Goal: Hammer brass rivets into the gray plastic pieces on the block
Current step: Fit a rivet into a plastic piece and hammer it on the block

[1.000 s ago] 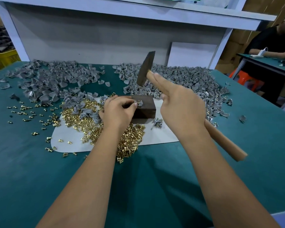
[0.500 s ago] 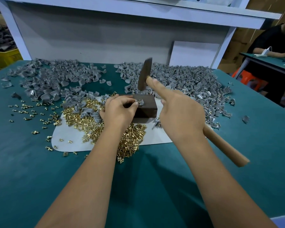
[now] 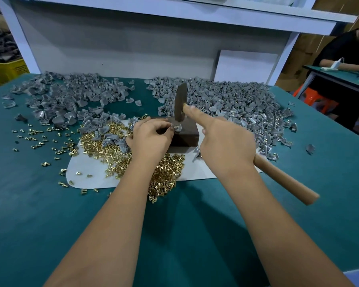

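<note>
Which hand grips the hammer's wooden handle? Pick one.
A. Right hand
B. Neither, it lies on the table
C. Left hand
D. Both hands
A: the right hand grips the hammer with its index finger stretched along the handle, while the left hand steadies the gray plastic piece on the block.

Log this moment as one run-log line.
left hand: pinches gray piece on block | right hand: grips hammer, head just above piece
</note>
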A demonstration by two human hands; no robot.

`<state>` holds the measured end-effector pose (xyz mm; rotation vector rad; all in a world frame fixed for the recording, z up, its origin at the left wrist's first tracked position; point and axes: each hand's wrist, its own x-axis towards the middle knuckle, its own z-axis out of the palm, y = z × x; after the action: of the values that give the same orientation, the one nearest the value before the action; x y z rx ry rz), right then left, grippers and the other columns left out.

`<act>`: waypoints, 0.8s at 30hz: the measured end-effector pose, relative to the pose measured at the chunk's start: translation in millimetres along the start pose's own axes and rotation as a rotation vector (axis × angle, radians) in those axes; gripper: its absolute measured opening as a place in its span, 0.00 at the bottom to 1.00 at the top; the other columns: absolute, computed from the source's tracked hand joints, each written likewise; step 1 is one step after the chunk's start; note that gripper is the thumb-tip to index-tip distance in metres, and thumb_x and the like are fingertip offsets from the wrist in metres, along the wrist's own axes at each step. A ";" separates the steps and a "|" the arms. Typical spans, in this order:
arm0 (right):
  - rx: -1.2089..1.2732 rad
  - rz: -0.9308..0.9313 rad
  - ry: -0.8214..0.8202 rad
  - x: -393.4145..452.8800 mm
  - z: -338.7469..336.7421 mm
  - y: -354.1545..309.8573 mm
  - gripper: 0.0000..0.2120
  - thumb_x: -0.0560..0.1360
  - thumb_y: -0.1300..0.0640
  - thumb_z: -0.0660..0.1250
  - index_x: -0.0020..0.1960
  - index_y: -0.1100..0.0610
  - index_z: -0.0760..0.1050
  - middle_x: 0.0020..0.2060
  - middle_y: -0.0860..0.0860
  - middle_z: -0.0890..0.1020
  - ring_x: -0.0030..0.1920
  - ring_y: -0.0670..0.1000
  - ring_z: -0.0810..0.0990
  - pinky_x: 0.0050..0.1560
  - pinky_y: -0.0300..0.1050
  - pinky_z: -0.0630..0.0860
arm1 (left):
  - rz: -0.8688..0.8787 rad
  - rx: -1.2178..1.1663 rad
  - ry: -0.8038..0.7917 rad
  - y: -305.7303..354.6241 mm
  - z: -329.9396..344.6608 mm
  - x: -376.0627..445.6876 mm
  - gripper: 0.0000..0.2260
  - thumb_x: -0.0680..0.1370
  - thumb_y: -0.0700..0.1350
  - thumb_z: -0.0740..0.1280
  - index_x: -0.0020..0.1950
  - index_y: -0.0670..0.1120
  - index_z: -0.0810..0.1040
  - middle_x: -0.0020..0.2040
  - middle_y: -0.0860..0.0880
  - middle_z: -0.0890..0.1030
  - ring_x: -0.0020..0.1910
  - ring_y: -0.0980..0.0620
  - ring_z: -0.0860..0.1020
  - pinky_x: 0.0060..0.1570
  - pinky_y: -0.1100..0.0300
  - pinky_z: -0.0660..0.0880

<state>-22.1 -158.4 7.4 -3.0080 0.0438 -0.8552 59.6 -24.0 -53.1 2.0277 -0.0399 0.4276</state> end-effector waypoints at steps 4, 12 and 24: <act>0.087 0.088 0.163 -0.8 -7.3 0.9 0.34 0.76 0.61 0.64 0.72 0.32 0.57 0.35 0.48 0.73 0.26 0.53 0.68 0.25 0.38 0.55 | 0.048 0.042 -0.002 -3.4 -1.0 -1.2 0.06 0.76 0.51 0.70 0.51 0.54 0.85 0.56 0.54 0.82 0.66 0.48 0.73 0.67 0.40 0.64; 0.107 0.054 0.072 -4.6 2.8 -1.4 0.34 0.77 0.60 0.62 0.71 0.30 0.55 0.41 0.49 0.77 0.34 0.53 0.71 0.30 0.43 0.60 | -0.037 0.081 0.036 1.6 1.5 -3.1 0.04 0.75 0.54 0.72 0.48 0.58 0.84 0.59 0.54 0.81 0.69 0.51 0.69 0.67 0.41 0.58; -0.041 0.070 0.167 -7.5 -3.2 -6.8 0.35 0.68 0.63 0.62 0.71 0.38 0.66 0.31 0.49 0.67 0.25 0.51 0.59 0.27 0.39 0.47 | 0.011 0.145 0.047 -1.9 4.7 -3.4 0.03 0.75 0.54 0.71 0.47 0.60 0.84 0.58 0.55 0.82 0.68 0.51 0.70 0.64 0.44 0.55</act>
<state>-30.0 -151.4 6.3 -2.9442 0.1693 -1.1088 58.2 -27.7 -57.7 2.1598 0.0097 0.4976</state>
